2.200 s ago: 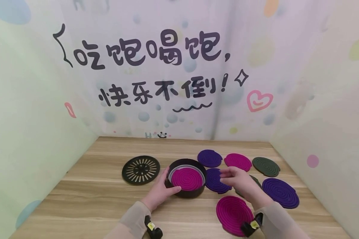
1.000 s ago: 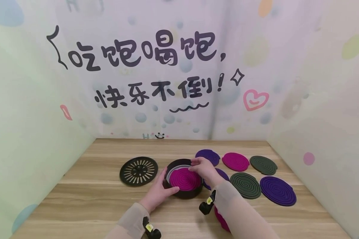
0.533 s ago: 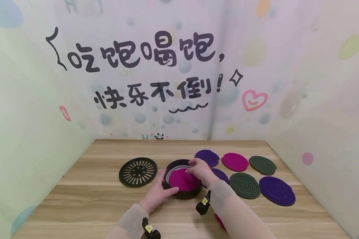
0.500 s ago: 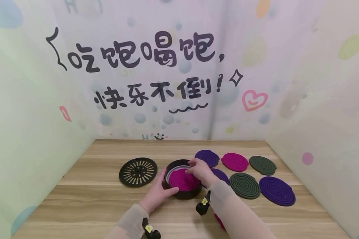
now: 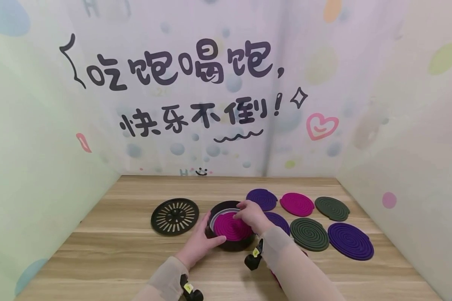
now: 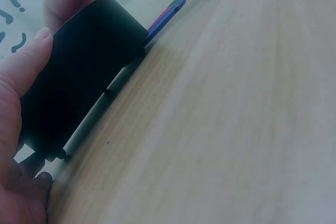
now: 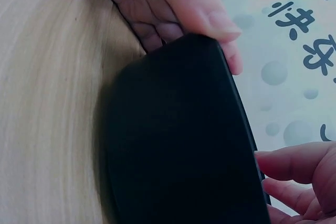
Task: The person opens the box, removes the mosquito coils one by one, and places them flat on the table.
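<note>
A round black coaster holder stands on the table with a pink spiral coaster and a grey ring inside. My left hand grips its left side, thumb at the near rim; in the left wrist view the thumb lies along the dark wall. My right hand reaches over the far right rim, curled fingers and thumb at the edge of the pink coaster, which they appear to pinch. In the right wrist view these fingers bend over the rim, and their tips are partly hidden.
On the left lies a black slotted disc with a central knob. To the right are purple coasters, green coasters and a pink coaster. Another pink one lies partly under the right sleeve.
My right hand has moved left from above the purple coaster to the holder, its fingers now at the pink coaster's edge. The left hand keeps its grip on the holder.
</note>
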Demonstrator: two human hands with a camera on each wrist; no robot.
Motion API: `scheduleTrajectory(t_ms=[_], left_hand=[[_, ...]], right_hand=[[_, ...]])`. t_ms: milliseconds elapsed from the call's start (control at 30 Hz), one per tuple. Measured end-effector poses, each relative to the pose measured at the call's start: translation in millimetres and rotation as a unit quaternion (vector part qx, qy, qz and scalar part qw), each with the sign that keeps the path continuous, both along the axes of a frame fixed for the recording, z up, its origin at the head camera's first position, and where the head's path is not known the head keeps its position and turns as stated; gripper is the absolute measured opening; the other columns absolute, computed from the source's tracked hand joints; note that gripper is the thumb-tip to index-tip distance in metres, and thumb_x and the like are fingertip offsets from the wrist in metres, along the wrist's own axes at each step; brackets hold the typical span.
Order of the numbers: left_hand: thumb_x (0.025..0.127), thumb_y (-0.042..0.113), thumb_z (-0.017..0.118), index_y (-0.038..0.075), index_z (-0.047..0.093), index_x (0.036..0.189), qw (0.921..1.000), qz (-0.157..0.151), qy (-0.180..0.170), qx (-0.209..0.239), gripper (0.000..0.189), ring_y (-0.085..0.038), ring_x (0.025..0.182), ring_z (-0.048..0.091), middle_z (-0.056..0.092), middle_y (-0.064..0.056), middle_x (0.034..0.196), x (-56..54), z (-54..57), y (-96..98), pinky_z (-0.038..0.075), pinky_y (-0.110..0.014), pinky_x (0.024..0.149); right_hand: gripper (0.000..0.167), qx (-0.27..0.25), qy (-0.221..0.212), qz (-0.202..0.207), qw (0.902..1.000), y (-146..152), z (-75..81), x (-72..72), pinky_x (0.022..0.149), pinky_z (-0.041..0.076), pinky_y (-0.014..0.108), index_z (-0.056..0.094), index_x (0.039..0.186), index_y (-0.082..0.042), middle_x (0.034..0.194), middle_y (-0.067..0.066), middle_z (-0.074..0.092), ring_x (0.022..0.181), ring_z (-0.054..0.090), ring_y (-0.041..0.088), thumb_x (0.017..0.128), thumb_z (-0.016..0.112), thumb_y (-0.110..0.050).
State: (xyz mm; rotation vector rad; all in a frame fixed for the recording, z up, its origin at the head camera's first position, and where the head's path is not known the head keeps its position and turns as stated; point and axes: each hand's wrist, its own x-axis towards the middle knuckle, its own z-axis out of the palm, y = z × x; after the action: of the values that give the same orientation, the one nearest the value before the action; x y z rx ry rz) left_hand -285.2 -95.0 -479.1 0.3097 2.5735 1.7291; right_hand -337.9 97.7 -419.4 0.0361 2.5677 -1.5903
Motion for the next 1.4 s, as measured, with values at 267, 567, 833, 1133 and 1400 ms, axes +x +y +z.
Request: scheduleTrajectory(t_ms=[267,567,833,1133,1400], left_hand=[[0.077,0.043,0.079,0.01,0.018,0.154,0.9999,0.004,0.002,-0.011,0.104,-0.039,0.143,0.014,0.014,-0.021,0.157,-0.5,-0.4,-0.2,0.018,-0.058,0.112],[0.077,0.042,0.079,0.009,0.018,0.154,1.0,0.003,0.004,-0.008,0.103,-0.04,0.143,0.013,0.013,-0.022,0.157,-0.1,0.2,0.5,0.017,-0.058,0.112],[0.077,0.04,0.079,0.008,0.019,0.154,0.9999,0.003,0.01,-0.007,0.102,-0.041,0.143,0.014,0.014,-0.023,0.157,-0.5,-1.5,-0.1,0.018,-0.058,0.112],[0.078,0.04,0.079,0.009,0.019,0.154,1.0,0.001,0.005,-0.002,0.102,-0.041,0.143,0.012,0.013,-0.023,0.157,-0.6,-1.5,-0.8,0.017,-0.058,0.112],[0.078,0.038,0.08,0.008,0.018,0.154,1.0,-0.002,0.007,0.004,0.103,-0.042,0.143,0.013,0.013,-0.023,0.157,0.1,-0.6,-0.5,0.017,-0.059,0.111]], right_hand=[[0.041,-0.017,0.0,-0.005,0.9998,-1.2,0.8,3.3,0.088,0.048,0.043,0.061,0.119,0.001,0.12,0.017,0.059,0.108,0.054,0.029,0.079,0.07,0.001],[0.039,-0.007,0.007,-0.001,1.0,-1.6,0.4,4.6,0.089,0.049,0.044,0.062,0.118,0.001,0.12,0.017,0.06,0.108,0.054,0.029,0.08,0.069,0.001],[0.04,-0.025,0.025,-0.009,0.9994,-2.6,-0.2,5.8,0.096,0.045,0.046,0.062,0.121,-0.001,0.128,0.018,0.058,0.115,0.053,0.031,0.081,0.067,0.001],[0.039,-0.029,0.037,-0.024,0.9986,-2.4,0.1,7.4,0.097,0.045,0.046,0.063,0.12,-0.003,0.126,0.017,0.059,0.115,0.053,0.031,0.082,0.067,0.0],[0.038,-0.081,0.049,-0.053,0.9941,0.1,0.3,5.6,0.089,0.048,0.041,0.062,0.119,0.0,0.123,0.019,0.057,0.11,0.053,0.031,0.082,0.066,0.003]])
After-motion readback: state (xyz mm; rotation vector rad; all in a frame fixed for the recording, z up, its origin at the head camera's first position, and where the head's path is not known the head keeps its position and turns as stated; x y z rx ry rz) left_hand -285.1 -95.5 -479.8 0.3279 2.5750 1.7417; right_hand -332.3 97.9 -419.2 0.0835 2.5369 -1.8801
